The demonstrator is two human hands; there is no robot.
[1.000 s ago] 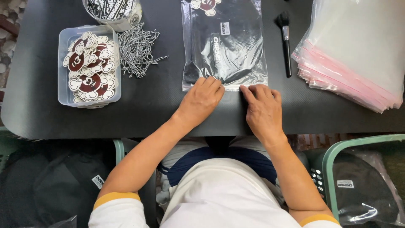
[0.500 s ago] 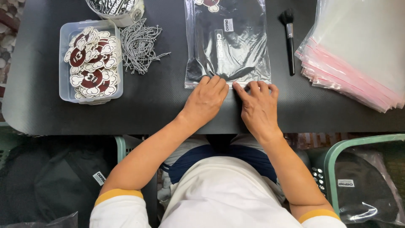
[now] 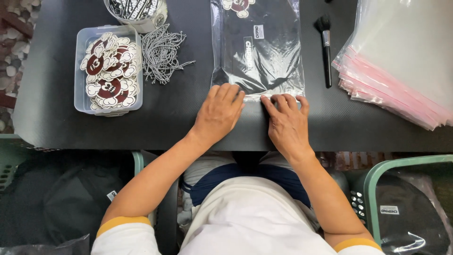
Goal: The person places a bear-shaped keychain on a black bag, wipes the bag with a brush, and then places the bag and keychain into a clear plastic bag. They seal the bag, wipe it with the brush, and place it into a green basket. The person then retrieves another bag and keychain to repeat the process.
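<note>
Both hands flat on the table [image 3: 188, 127]: left hand [image 3: 218, 113] and right hand [image 3: 288, 123] side by side, fingers spread, pressing the near edge of the bag [image 3: 257, 52], gripping nothing. Bag lies just beyond the fingertips. Right of it, a brush [image 3: 326, 47]; further right, 1 bag stack [image 3: 401, 61]. Left, cords [image 3: 161, 52], then a tub [image 3: 80, 71] of tags [image 3: 109, 71].

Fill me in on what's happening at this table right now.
A person presses both hands on the near edge of a clear plastic bag holding a folded black garment, on a black table. The left hand and right hand sit side by side along the bag's edge. A tub of cartoon tags, a pile of strings, a brush and a stack of empty bags lie around.
</note>
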